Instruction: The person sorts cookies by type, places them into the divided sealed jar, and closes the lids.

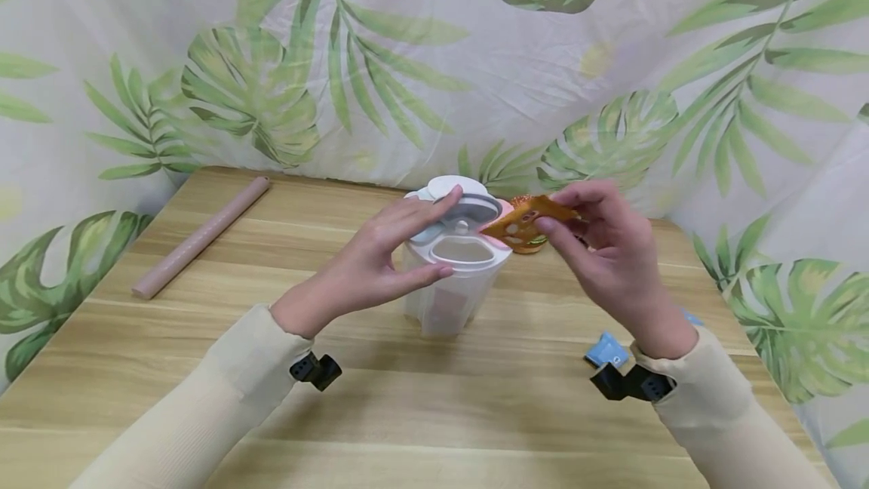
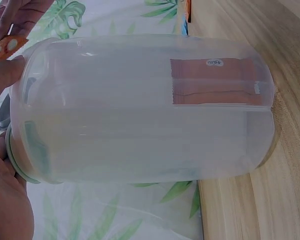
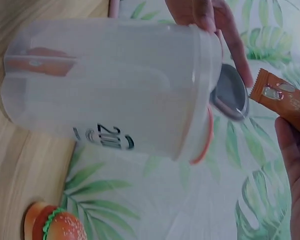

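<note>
Cream sleeves [image 1: 204,398] come nearest the lens, both your arms reaching in to the container [image 1: 468,289], which stands upright on the surface [image 1: 380,429]. Your left hand [image 1: 366,255] is spread wide at its top: thumb on the near rim, index finger straight along the raised flap [image 1: 475,210], other fingers mostly hidden; no closed grip shows. Your right hand [image 1: 614,247] pinches the orange packet [image 3: 282,97] by one end between thumb and fingers, free end pointing at the lid, just beside the open mouth [image 1: 463,250] and not in it. For a clean drop, you likely want that crimped end tipped down and the packet's narrow side turned to the gap; held flat, it could catch on the rim. Worth keeping your left index finger against the flap, since it may swing shut, and your thumb clear of the mouth. Contents: one reddish packet [image 2: 215,82] low down near the base, seen through the cloudy wall, apparently below the mouth, though you cannot be sure which compartment. Nothing else reads clearly inside. Around it: toy burger [image 3: 57,225] behind to the right, blue packet [image 1: 606,351] near your right wrist, pink rod [image 1: 204,236] well off left.
</note>
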The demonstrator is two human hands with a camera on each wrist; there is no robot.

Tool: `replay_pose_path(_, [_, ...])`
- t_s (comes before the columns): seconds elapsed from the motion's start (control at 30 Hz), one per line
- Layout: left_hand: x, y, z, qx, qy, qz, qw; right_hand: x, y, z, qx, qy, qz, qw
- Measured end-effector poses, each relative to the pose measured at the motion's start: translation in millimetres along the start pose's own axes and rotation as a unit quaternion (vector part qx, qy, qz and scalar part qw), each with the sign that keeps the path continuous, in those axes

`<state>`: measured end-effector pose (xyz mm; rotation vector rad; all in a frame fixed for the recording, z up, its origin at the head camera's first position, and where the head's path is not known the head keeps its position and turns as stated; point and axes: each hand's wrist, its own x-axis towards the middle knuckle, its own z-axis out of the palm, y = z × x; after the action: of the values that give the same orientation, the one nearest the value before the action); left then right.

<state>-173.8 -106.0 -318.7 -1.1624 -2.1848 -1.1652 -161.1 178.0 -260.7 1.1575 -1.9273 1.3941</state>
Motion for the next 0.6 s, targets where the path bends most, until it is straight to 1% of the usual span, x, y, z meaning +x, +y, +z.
replay_pose_path(0.1, [-1.0, -0.6, 0.5, 0.0, 0.0, 0.001, 1.0, 1.0, 2, 9, -0.005, -0.025, -0.003, 0.9997])
replay_pose_path(0.23, [-0.1, 0.0, 0.1, -0.004, -0.001, 0.003, 1.0, 3.7, 4, 17, -0.022, -0.063, 0.003, 0.9978])
replay_pose_path(0.43, [0.9, 0.5, -1.0, -0.008, -0.005, 0.001, 1.0, 3.9, 8, 25, -0.055, -0.086, 0.009, 0.9947])
replay_pose_path(0.6, [1.0, 0.5, -1.1, -0.008, -0.007, 0.0, 0.9999, 0.3, 9, 31, -0.074, -0.119, 0.024, 0.9898])
